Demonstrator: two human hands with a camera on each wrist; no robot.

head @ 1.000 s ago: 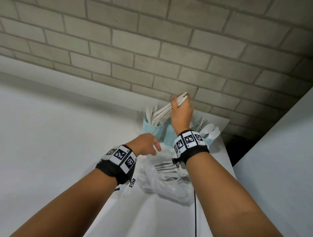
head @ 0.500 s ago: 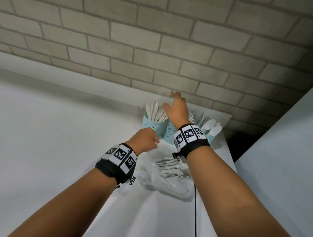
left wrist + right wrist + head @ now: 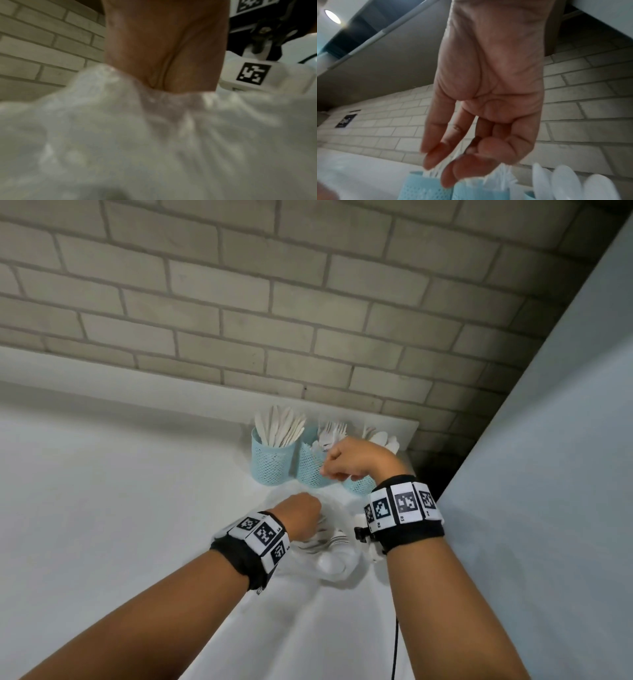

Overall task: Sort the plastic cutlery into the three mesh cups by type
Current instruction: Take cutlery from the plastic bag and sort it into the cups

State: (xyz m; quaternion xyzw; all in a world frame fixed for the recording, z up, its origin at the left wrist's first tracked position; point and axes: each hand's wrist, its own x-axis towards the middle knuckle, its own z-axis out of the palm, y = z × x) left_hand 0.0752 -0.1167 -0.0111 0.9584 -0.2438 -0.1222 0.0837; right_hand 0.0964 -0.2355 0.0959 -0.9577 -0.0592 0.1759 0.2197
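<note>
Three light-blue mesh cups stand in a row at the brick wall. The left cup [image 3: 272,462] holds white knives [image 3: 281,426], the middle cup [image 3: 308,469] forks [image 3: 330,431], and the right cup [image 3: 359,485] spoons [image 3: 382,438]. My right hand [image 3: 337,465] hovers in front of the middle and right cups. Its fingers [image 3: 435,159] hang loosely curled and empty above the cup rims [image 3: 426,186] and spoons [image 3: 565,180]. My left hand [image 3: 303,517] grips the rim of a clear plastic bag [image 3: 334,556] lying on the counter with forks inside. The bag [image 3: 154,135] hides the left fingertips.
A white counter [image 3: 102,491] stretches to the left and toward me. The brick wall [image 3: 308,302] closes the back. A tall white panel [image 3: 548,440] stands close on the right. A thin black cable [image 3: 395,645] runs down by my right forearm.
My right hand held a bunch of knives over the left cup, let them go into it, and has drawn back toward the bag, empty. The left hand stayed on the bag.
</note>
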